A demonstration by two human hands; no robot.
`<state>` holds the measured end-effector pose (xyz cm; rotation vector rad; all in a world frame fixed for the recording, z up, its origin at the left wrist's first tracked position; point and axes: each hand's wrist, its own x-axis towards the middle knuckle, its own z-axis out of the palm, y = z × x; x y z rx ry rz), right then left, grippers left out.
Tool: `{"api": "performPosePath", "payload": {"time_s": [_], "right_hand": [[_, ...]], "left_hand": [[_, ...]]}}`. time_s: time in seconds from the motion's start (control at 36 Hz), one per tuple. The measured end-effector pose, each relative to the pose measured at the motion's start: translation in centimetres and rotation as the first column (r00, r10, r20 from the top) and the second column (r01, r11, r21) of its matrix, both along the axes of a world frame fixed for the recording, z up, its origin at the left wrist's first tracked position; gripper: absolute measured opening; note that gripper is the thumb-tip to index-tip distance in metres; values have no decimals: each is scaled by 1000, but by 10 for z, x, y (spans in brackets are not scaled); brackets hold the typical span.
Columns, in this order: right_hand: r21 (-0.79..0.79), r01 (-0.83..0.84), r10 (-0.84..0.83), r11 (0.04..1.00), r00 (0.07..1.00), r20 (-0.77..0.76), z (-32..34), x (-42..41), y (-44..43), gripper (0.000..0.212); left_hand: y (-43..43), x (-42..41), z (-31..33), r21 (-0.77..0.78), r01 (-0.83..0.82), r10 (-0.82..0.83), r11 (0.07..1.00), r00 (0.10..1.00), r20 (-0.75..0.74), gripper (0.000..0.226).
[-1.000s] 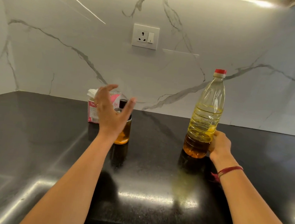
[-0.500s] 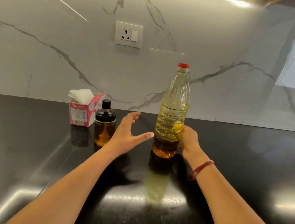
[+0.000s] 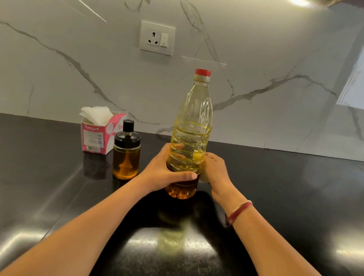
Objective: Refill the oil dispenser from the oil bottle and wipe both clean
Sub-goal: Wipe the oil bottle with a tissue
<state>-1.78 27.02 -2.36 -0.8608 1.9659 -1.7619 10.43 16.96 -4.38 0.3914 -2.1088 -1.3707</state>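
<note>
Head cam: my left hand & right hand both grip oil bottle, dispenser just left of it.

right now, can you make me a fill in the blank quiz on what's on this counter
1. The oil bottle has a ____ cap.
2. The left hand and the right hand both grip the ____ half of the oil bottle.
3. The oil dispenser has a ____ lid.
4. White tissues stick out of the ____ of the tissue box.

Missing words: red; lower; black; top.
</note>
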Motion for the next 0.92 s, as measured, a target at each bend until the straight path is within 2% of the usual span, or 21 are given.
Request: {"api": "performPosePath", "payload": {"time_s": [0.11, 0.22, 0.28, 0.33, 0.36, 0.42, 0.5, 0.56, 0.61, 0.67, 0.72, 0.78, 0.81, 0.86, 0.92], "right_hand": [[-8, -4, 4, 1000, 1000, -23, 0, -1, 1, 18], [-3, 9, -9, 1000, 995, -101, -4, -4, 0, 10], [-4, 51, -50, 999, 982, -184, -6, -9, 1, 6], [-35, 147, -151, 989, 954, -261, -3, -16, 4, 11], [-77, 198, -211, 977, 946, -247, 0, -19, 5, 14], [-189, 267, -290, 945, 951, -105, 12, -23, 9, 20], [-324, 280, -269, 904, 960, 79, 46, -26, 15, 32], [-403, 252, -220, 880, 968, 125, 79, -23, 20, 28], [-542, 224, -160, 810, 973, 164, 115, -15, 26, 16], [-675, 169, -114, 718, 986, 125, 143, -4, 33, 13], [-745, 59, -154, 664, 986, -59, 162, 6, 37, 16], [-750, -17, -273, 661, 926, -262, 173, 13, 40, 12], [-730, -3, -377, 684, 855, -356, 177, 15, 40, 8], [-680, 81, -558, 728, 646, -521, 181, 16, 38, 7], [-640, 99, -604, 762, 466, -647, 182, 18, 36, 9]], "left_hand": [[1, 1, 1, 20, -2, 2, 1000, 1000, -2, 86], [2, 1, 0, 31, 1, -1, 1000, 1000, -8, 89], [2, 1, 0, 40, 8, -8, 999, 1000, -11, 93], [2, 2, 0, 40, 16, -16, 999, 1000, -4, 97], [3, 2, 0, 40, 20, -20, 999, 1000, 1, 99], [3, 3, 0, 51, 28, -29, 998, 1000, 2, 102], [3, 3, 0, 69, 40, -40, 997, 999, 5, 101], [2, 1, 0, 69, 48, -49, 996, 999, 11, 101], [1, -1, -1, 55, 45, -46, 997, 999, 13, 104], [0, -2, -1, 39, 37, -37, 999, 999, 16, 105], [-2, -5, -3, 27, 34, -34, 999, 999, 15, 104], [-5, -7, -6, 12, 39, -39, 999, 999, 12, 103], [-6, -8, -6, 7, 44, -44, 999, 999, 9, 104], [-9, -9, -8, 2, 53, -53, 999, 999, -1, 104], [-11, -9, -9, -8, 53, -53, 999, 999, -14, 101]]}}
